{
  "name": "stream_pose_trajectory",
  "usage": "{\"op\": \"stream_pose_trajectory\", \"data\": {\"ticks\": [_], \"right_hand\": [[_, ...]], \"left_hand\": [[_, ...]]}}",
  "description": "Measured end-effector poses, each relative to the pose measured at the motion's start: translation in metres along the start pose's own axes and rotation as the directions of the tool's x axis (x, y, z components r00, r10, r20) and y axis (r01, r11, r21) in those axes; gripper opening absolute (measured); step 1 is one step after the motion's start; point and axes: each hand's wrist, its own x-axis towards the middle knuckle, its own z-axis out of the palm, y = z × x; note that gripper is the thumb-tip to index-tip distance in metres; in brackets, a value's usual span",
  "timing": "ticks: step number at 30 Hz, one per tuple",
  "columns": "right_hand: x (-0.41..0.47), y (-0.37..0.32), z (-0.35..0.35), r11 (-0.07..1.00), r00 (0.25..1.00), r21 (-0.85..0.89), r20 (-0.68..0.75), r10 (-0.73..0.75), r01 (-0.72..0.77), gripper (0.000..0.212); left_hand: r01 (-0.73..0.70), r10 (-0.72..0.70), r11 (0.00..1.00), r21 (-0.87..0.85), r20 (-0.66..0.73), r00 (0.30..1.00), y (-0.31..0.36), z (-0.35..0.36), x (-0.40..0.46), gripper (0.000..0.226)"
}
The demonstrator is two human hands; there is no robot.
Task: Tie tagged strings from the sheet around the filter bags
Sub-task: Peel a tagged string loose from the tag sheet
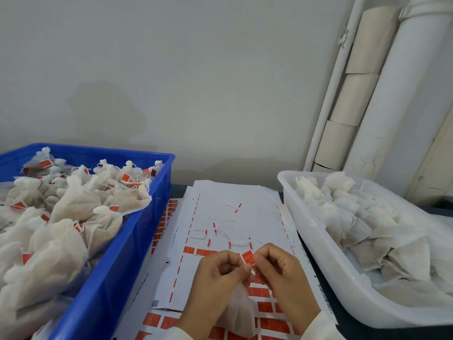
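Hands: at the lower centre of the frame, the left hand [215, 273] and right hand [277, 271] meet fingertip to fingertip, both with fingers curled in a pinch.
Held bag: a white mesh filter bag [239, 312] hangs below the hands, its gathered neck pinched in the left fingers.
Tag: a small red paper tag [248, 256] stands tilted just above the meeting fingertips, held by the right hand; its print is too small to read.
Sheet: the white backing sheet with rows of red tags [220, 241] lies flat under the hands; a small code mark sits at its lower left edge, unreadable.
Left bin: a blue plastic crate [127, 253] at the left of the frame holds tied bags with red tags [73, 207].
Right bin: a translucent white plastic tub [318, 246] at the right holds untied flat filter bags [355, 217].
Background: white pipes [397, 94] lean against the grey wall at the upper right.
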Motion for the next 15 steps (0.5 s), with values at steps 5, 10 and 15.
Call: {"op": "stream_pose_trajectory", "data": {"ticks": [5, 10, 15], "right_hand": [[-0.001, 0.0, -0.012, 0.99, 0.915, 0.046, 0.39, 0.104, -0.132, 0.039], [-0.006, 0.002, 0.004, 0.96, 0.883, -0.197, 0.389, 0.261, -0.197, 0.041], [-0.009, -0.01, 0.004, 0.959, 0.908, -0.229, 0.346, 0.238, -0.164, 0.014]], "left_hand": [[0.126, -0.122, 0.966, -0.224, 0.033, 0.992, 0.011, -0.014, 0.001, 0.021], [0.119, -0.127, 0.957, -0.263, -0.014, 0.992, 0.016, -0.019, 0.002, 0.012], [0.089, -0.111, 0.965, -0.248, -0.073, 0.991, 0.015, -0.022, 0.004, 0.013]]}}
